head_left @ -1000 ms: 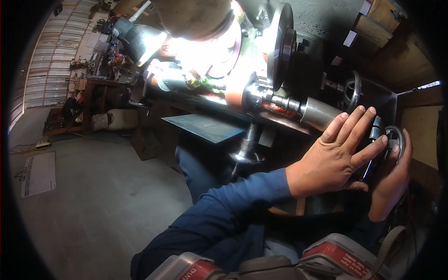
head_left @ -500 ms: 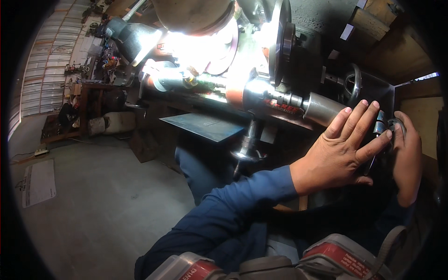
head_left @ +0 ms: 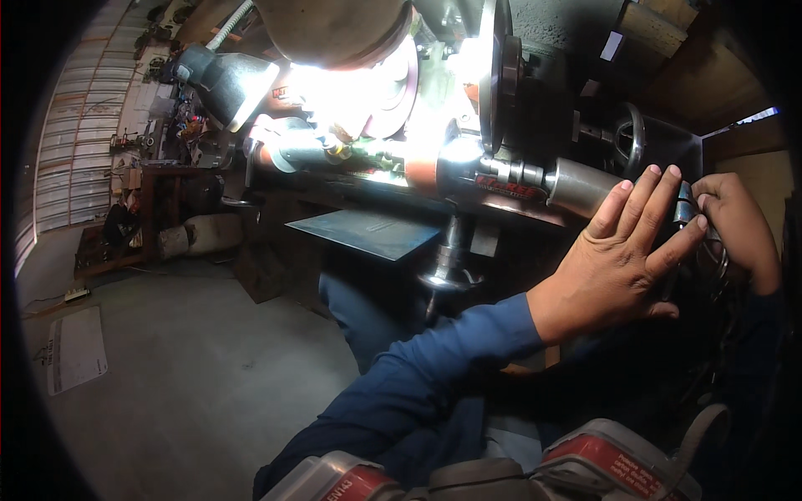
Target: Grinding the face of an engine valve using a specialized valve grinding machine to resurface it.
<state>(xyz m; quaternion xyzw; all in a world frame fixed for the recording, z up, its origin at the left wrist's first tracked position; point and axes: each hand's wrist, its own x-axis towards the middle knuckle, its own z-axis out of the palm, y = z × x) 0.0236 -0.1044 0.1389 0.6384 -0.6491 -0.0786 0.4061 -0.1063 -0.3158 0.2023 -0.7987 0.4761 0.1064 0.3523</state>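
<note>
My left hand (head_left: 622,250) lies spread over the near end of a smooth grey metal cylinder (head_left: 581,185), fingers outstretched and thumb apart. This cylinder is the end part of a machine with a bright steel spindle (head_left: 520,174). Just right of my left fingertips sits a small shiny metal fitting (head_left: 684,204). Against its right side, my right hand (head_left: 737,221) has its fingers curled together; what they pinch is hidden. A thin metal ring (head_left: 716,249) shows below that hand, in shadow.
A lamp (head_left: 225,88) glares over a grinding wheel (head_left: 393,92). Right of it stands a large disc (head_left: 494,75), with a handwheel (head_left: 631,146) beyond the cylinder. A flat metal plate (head_left: 368,232) and a lower handwheel (head_left: 451,280) jut toward me. Respirator filters (head_left: 601,459) fill the bottom edge.
My right hand has moved up and outward to the right, and its fingers now curl beside the fitting. The left hand stays on the cylinder. The view has shifted slightly.
</note>
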